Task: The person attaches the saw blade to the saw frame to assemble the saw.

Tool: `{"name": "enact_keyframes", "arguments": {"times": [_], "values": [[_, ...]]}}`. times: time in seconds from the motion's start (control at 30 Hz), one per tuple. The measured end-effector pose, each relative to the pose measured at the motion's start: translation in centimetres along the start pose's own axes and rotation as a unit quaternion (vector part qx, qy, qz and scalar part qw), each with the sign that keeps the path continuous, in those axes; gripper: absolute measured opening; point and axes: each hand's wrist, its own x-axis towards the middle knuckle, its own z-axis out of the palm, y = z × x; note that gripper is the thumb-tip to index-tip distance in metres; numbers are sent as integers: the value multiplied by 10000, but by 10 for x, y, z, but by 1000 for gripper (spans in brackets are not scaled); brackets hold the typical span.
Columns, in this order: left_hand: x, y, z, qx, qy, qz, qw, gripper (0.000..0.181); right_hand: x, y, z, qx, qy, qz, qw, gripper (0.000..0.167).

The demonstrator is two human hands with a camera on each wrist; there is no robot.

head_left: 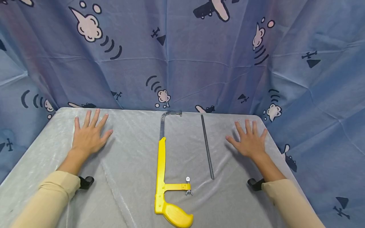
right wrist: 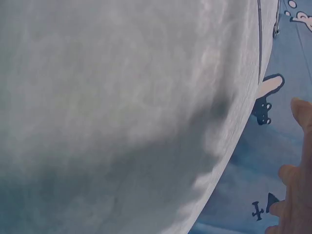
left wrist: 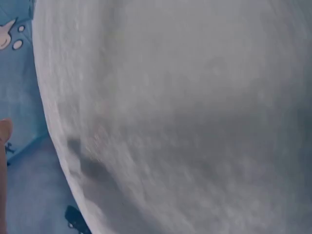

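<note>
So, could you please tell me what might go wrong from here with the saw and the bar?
The yellow saw's hooked end lies close to the far edge of the grey table, so a push away might send it over. The thin dark bar lies flat, and could prove awkward to pick up cleanly.

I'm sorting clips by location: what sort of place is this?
Probably a curtained-off filming booth: blue printed curtain hangs behind and beside a cloth-covered table, on which lie a yellow hacksaw frame and a thin dark bar.
</note>
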Motion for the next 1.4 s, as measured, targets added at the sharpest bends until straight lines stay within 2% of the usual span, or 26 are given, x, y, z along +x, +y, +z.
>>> {"name": "enact_keyframes", "arguments": {"times": [0.43, 0.6, 0.83, 1.07, 1.17, 1.27, 1.4], "values": [[4, 23, 1, 23, 15, 376, 9993, 68, 0, -17, 2, -47, -84, -153, 9998, 92], [5, 37, 0, -23, 96, 555, 9984, 67, -3, -26, 3, -23, -132, -227, 9997, 93], [9, 58, 1, -57, 221, 956, 9952, 67, -7, -40, 3, -81, -18, -413, 9991, 91], [7, 80, 2, -88, 135, 1302, 9914, 66, -11, -53, 4, 5, -44, -594, 9982, 88], [5, 90, 1, -121, 10, 1465, 9891, 66, -13, -57, 4, 191, -171, -648, 9976, 88], [3, 100, 2, -258, -38, 1753, 9842, 66, -15, -62, 5, 431, -269, -684, 9964, 88], [-2, 111, 1, -488, -182, 2126, 9758, 66, -18, -67, 8, 698, -176, -757, 9945, 84]]}}
